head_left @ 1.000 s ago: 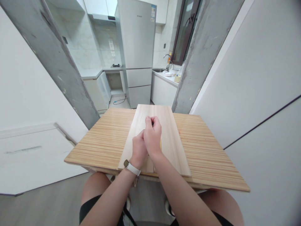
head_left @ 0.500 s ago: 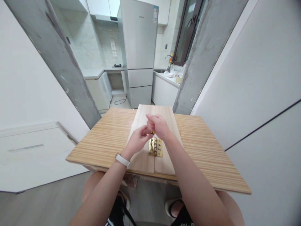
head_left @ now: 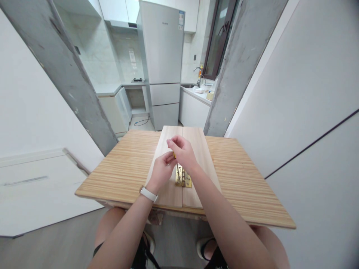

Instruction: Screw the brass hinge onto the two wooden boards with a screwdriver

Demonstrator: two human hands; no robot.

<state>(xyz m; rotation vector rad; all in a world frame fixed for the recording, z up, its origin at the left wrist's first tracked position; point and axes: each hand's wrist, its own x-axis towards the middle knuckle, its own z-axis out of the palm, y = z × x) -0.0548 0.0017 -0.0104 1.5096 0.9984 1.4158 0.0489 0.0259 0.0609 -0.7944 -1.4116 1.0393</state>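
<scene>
A brass-coloured hinge (head_left: 188, 183) lies across the seam between two pale wooden boards (head_left: 196, 140) set side by side. My right hand (head_left: 183, 152) is closed around the top of a screwdriver (head_left: 174, 154), whose yellow-and-black handle shows partly between the fingers. Its thin shaft points down to the hinge's left leaf, where screw heads show. Lower on the tool, my left hand (head_left: 163, 168) has its fingers closed near the handle's base; the exact grip is partly hidden. A white-banded watch is on the left wrist.
The boards rest on a wood-grain table (head_left: 120, 160) with angled sides. Beyond it stand a fridge (head_left: 162, 48), kitchen counters and a sink (head_left: 188, 86). Grey pillars (head_left: 84, 82) and white panels (head_left: 294, 93) flank the table. My knees are beneath its front edge.
My right hand has turned, its fingers and thumb now placed differently on the screwdriver handle. More of the shaft shows above the hinge. The whole view has shifted slightly.
</scene>
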